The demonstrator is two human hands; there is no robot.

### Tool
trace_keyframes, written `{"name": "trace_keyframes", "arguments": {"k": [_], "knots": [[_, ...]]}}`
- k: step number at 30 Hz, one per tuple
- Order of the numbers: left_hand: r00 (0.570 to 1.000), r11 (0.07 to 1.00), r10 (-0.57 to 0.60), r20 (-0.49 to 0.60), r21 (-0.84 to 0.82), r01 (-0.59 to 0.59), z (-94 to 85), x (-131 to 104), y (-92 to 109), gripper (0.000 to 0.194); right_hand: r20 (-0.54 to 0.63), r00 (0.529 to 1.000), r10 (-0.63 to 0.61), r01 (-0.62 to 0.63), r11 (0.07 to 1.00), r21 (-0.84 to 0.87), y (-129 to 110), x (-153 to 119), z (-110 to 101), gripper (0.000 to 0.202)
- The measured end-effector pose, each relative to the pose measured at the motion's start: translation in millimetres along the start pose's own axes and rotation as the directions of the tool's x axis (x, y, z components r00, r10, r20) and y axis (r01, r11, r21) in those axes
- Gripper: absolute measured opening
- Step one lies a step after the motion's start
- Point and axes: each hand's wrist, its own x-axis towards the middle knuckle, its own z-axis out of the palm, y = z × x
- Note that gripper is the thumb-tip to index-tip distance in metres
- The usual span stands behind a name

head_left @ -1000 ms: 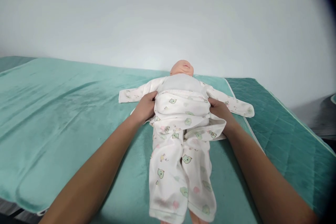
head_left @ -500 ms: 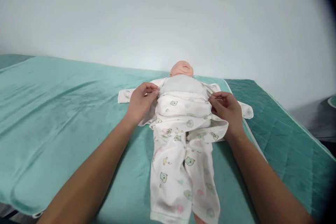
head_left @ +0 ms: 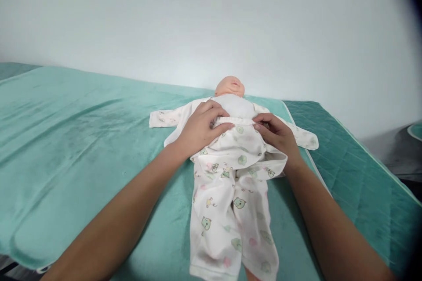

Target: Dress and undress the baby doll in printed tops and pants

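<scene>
A pale, plain wall (head_left: pixel 132 17) fills the view from 10 through 12 to 2 o'clock. Below it spreads a smooth teal sheet (head_left: pixel 82 140), creased toward 9 o'clock and edged with pale piping. A darker quilted cover (head_left: pixel 356 162) lies beside it, from 3 to 5 o'clock. At 3 o'clock, a dim shape (head_left: pixel 398 151) by the wall is probably furniture, though shadow hides its form.

The baby doll (head_left: pixel 237 104) lies face up on the teal sheet, just off centre, its head (head_left: pixel 229 86) toward 12 o'clock and its legs toward 6. White printed trousers (head_left: pixel 214 210) cover it from the belly down. A white top (head_left: pixel 165 118) stretches its 2 sleeves outward, near 9 o'clock and between 3 and 4 o'clock from the chest.

The person's 2 hands flank the belly. The left hand (head_left: pixel 202 125) rests with its thumb on the trousers and fingertips just above, a small gap between them. The right hand (head_left: pixel 278 134) pinches the edge of the waistband (head_left: pixel 239 120) between thumb and forefinger. Beneath its wrist, a loose printed flap (head_left: pixel 275 163) juts toward 4 o'clock.
</scene>
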Motion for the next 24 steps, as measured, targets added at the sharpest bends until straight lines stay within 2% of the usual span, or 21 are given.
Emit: {"name": "trace_keyframes", "arguments": {"k": [4, 9, 14, 16, 18, 21, 24], "knots": [[0.998, 0.998, -0.041, 0.045, 0.051, 0.039, 0.8, 10, 7, 0.031, 0.016, 1.000, 0.016, -0.016, 1.000, 0.013, 0, 2, 2, 0.025], [0.978, 0.988, -0.032, 0.206, 0.155, 0.000, -10.3, 22, 13, 0.030, -0.032, 0.999, -0.010, 0.009, 0.999, -0.044, 3, 5, 7, 0.027], [0.957, 0.993, -0.097, 0.273, 0.089, 0.075, -16.8, 40, 2, 0.027, -0.053, 0.998, -0.039, 0.032, 0.992, -0.122, 6, 10, 8, 0.027], [0.962, 0.992, -0.121, 0.245, -0.001, 0.125, -14.6, 45, -10, 0.024, -0.082, 0.996, -0.027, 0.014, 0.988, -0.155, 6, 11, 8, 0.026], [0.967, 0.973, -0.189, 0.169, -0.103, 0.208, -9.7, 46, -22, 0.024, -0.115, 0.993, -0.004, -0.016, 0.985, -0.170, 6, 11, 7, 0.027], [0.939, 0.902, -0.339, 0.063, -0.263, 0.343, -0.4, 42, -38, 0.026, -0.110, 0.991, 0.076, -0.087, 0.990, -0.108, 12, 12, 4, 0.027], [0.926, 0.864, -0.377, 0.023, -0.352, 0.360, 6.5, 38, -46, 0.028, -0.062, 0.991, 0.115, -0.117, 0.993, -0.026, 22, 12, 0, 0.027]]}}
